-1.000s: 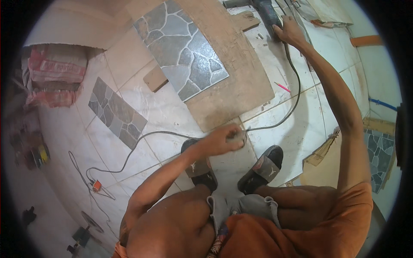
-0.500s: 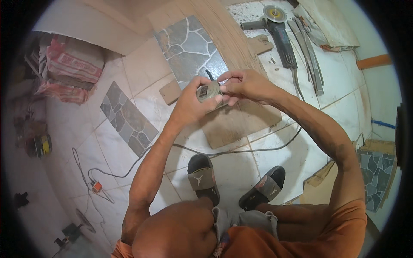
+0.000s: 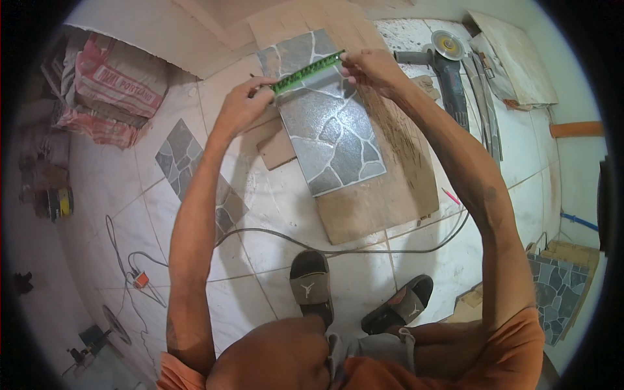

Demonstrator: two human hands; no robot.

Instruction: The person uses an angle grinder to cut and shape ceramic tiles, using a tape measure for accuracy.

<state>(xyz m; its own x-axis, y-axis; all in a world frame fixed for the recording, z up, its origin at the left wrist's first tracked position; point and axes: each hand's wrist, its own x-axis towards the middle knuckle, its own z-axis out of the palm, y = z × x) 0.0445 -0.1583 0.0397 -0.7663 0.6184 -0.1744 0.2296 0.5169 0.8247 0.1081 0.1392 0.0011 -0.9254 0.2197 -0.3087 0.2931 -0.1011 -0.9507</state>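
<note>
While left grip (image 3: 242, 105) and right grip (image 3: 376, 69) clasp a green measuring tape (image 3: 308, 71), red-printed sacks (image 3: 120, 81) hide their contents.

1. Over the large tile (image 3: 328, 127), the green tape (image 3: 309, 70) is showing marks too small to read.
2. Left of that tile, the left forearm (image 3: 198, 201) is hiding the middle of the smaller tile (image 3: 177, 153).
3. Below it, the lower edge is cropping the orange shirt (image 3: 390, 376).

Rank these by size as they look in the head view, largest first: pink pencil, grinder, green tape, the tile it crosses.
1. Tile
2. Grinder
3. Green tape
4. Pink pencil
</note>
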